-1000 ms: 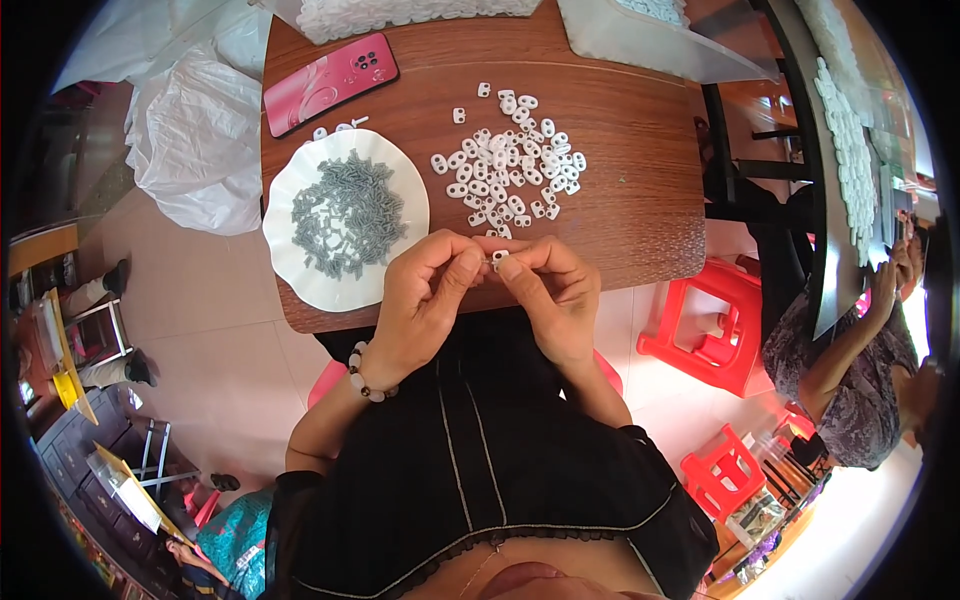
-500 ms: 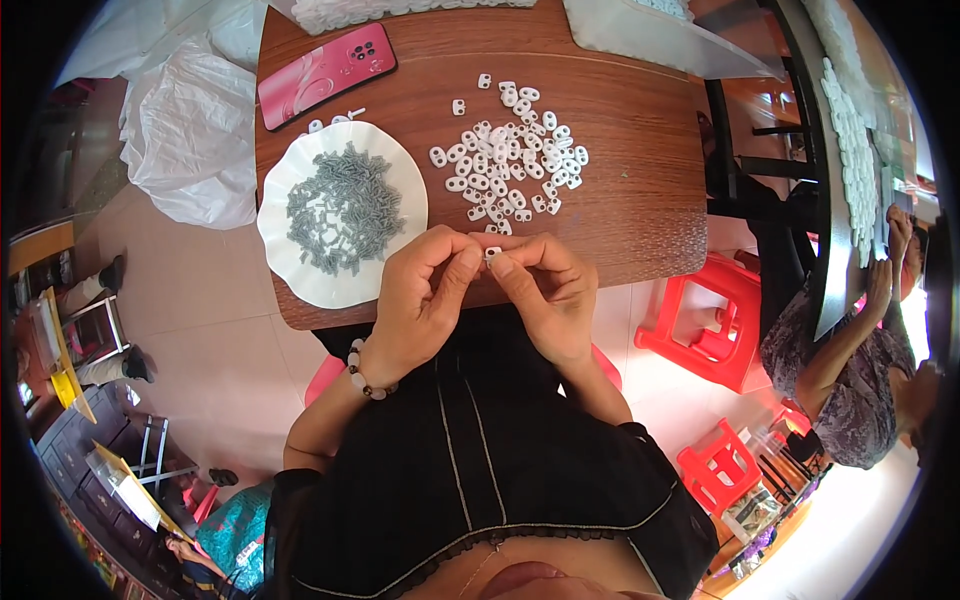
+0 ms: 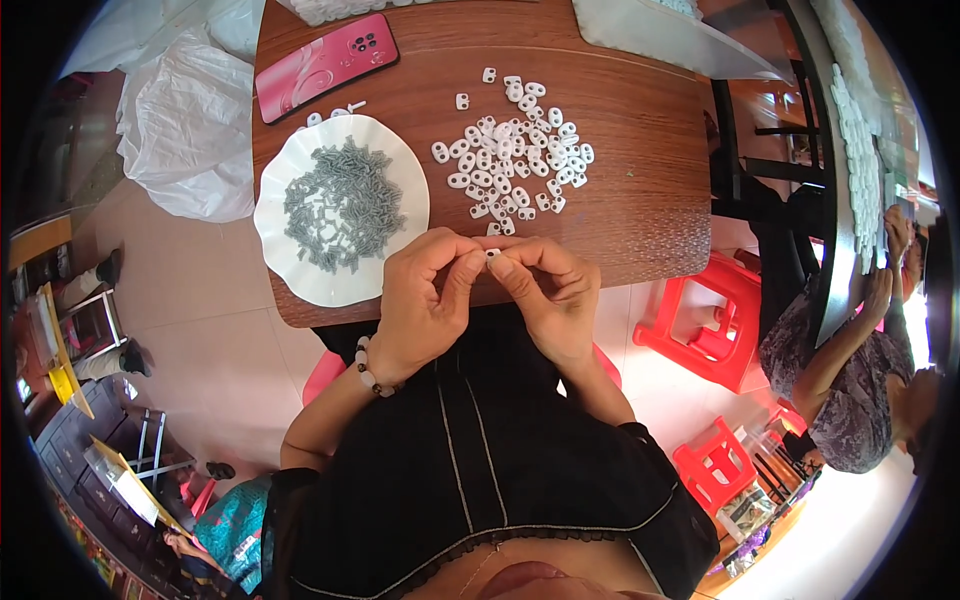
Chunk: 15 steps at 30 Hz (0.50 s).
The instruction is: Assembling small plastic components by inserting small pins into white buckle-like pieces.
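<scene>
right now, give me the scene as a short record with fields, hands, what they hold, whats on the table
left hand: at the table's near edge, fingertips pinched on a small white piece
right hand: meets the left, pinching the same piece
plate: white, wavy rim, left of the hands, holds a heap of grey pins
white pieces: loose pile just beyond the hands
phone: pink, far left of the table
table: brown wood
stool: red, on the floor to the right
</scene>
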Tool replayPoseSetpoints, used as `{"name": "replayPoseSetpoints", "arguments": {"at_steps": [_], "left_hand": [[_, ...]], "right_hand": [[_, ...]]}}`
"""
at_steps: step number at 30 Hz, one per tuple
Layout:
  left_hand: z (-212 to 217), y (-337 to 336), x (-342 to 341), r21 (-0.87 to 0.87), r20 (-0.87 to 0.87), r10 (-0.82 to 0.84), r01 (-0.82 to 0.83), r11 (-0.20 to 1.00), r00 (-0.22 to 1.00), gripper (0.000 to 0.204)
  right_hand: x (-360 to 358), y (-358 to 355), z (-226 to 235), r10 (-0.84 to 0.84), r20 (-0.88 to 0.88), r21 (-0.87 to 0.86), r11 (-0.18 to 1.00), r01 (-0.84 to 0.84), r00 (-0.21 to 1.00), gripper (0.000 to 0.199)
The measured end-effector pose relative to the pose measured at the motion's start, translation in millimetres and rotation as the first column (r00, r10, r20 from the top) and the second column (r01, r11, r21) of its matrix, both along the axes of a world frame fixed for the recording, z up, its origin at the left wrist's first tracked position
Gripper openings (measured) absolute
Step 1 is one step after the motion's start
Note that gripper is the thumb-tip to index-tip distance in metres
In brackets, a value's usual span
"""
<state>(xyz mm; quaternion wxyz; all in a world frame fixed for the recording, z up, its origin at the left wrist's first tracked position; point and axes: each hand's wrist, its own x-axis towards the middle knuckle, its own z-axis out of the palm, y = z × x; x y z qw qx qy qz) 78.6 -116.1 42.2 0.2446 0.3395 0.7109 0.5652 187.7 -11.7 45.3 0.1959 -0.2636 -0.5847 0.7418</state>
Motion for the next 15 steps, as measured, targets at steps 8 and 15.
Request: {"name": "replayPoseSetpoints", "arguments": {"at_steps": [8, 15], "left_hand": [[-9.5, -1.2, 0.3, 0.027, 0.152, -0.011, 0.007, 1.000, 0.988, 0.021], [-8.2, -4.4, -4.9, 0.091, 0.389, -0.044, 0.009, 0.996, 0.920, 0.030]], "right_hand": [[-2.7, 1.7, 1.1, -0.016, 0.054, -0.022, 1.000, 0.018, 0.998, 0.010], [-1.3, 2.0, -5.3, -0.037, 0.077, -0.125, 0.991, 0.046, 0.996, 0.011]]}}
